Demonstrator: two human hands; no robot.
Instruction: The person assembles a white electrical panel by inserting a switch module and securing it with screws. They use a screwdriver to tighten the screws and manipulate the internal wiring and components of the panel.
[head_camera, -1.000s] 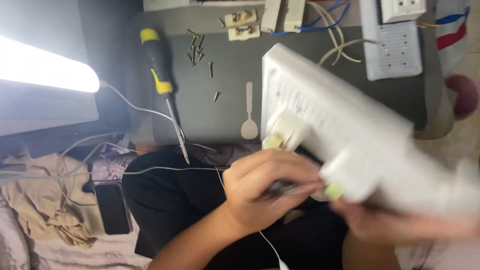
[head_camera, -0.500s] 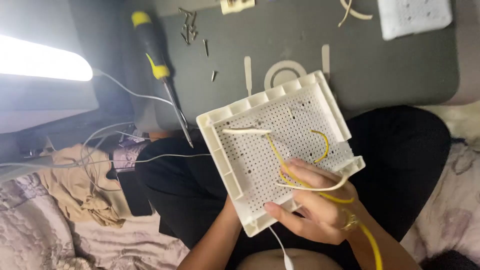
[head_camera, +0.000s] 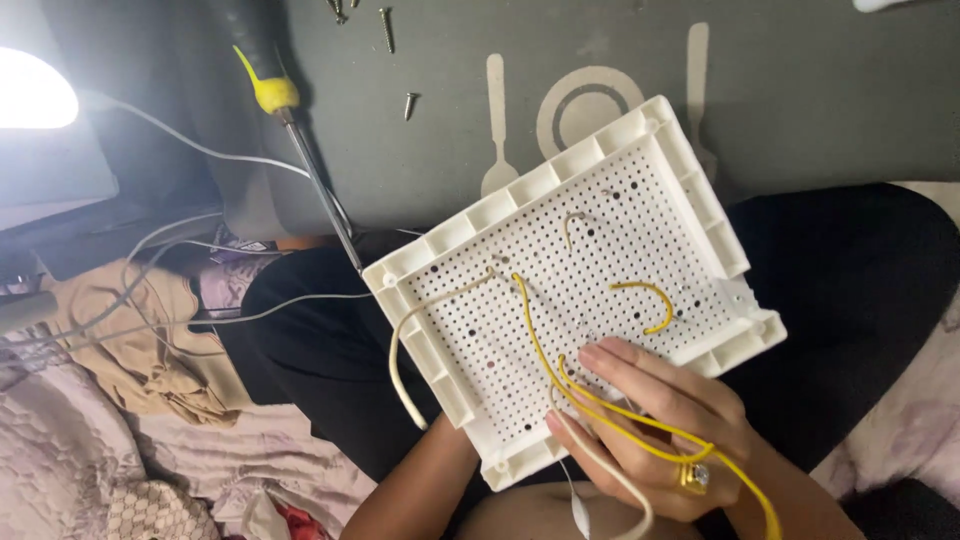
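Here the right hand (head_camera: 660, 435) presses flat on the white perforated board (head_camera: 580, 290), fingers open, yellow wires (head_camera: 560, 375) under them; the left hand's grip beneath the board is hidden.

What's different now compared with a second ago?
The white perforated board has been turned over: its ribbed, holed back now faces up, with yellow wires threaded through. The right hand has come onto it, fingers on the wires. The screwdriver stays on the grey mat.
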